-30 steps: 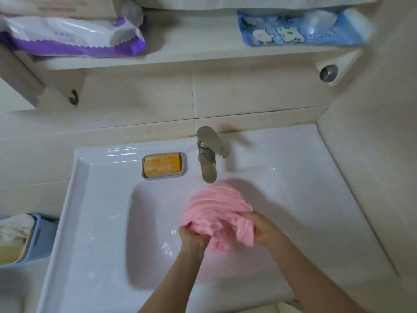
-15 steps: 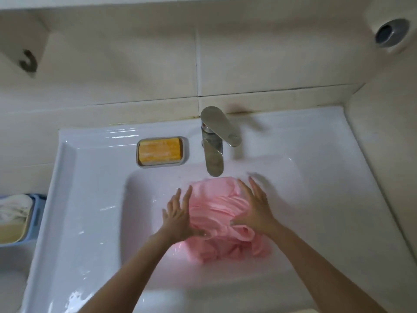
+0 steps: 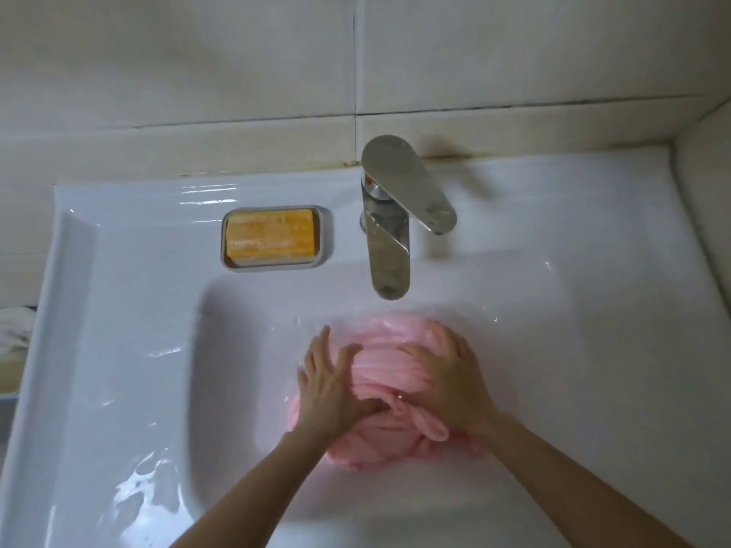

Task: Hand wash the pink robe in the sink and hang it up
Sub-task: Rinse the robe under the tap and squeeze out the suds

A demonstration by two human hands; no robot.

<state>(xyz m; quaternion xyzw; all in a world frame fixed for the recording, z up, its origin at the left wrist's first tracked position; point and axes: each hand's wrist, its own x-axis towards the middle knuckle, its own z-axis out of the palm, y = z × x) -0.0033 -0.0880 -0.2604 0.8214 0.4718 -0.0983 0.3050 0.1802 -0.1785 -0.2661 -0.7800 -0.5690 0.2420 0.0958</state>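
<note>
Beige wall tiles (image 3: 178,73) fill the top of the frame, white sink (image 3: 118,350) below, faucet (image 3: 389,239) at centre top with its lever swung toward the right, orange soap bar (image 3: 273,237) in its grey soap dish (image 3: 326,239) to the faucet's left on the ledge. Pink robe (image 3: 389,365) sits bunched in the basin just under the spout, lower centre of frame, looks wet; can't tell if water is running. Left hand (image 3: 330,393) lies flat on the robe's left side, fingers spread, thumb tucked toward the middle folds. Right hand (image 3: 451,381) lies flat on the right side, fingers spread and curved over the bundle. Neither hand is gripping cloth, both are pressing down. Step in hand looks like pressing or kneading the robe, so early-to-mid wash; hanging not started. To do it well: push with the palms evenly so water works through the folds, keep the bundle inside the basin so nothing slops over the front rim, turn it between presses, soap it if not soaped yet. Versus half a second ago: same flat-palmed press, but the camera has tipped lower and closer, the wall hook at upper left has dropped out of frame, and the hands have slid slightly toward the bundle's middle. A second ago both hands were clutching the robe, lifted in fists.
</note>
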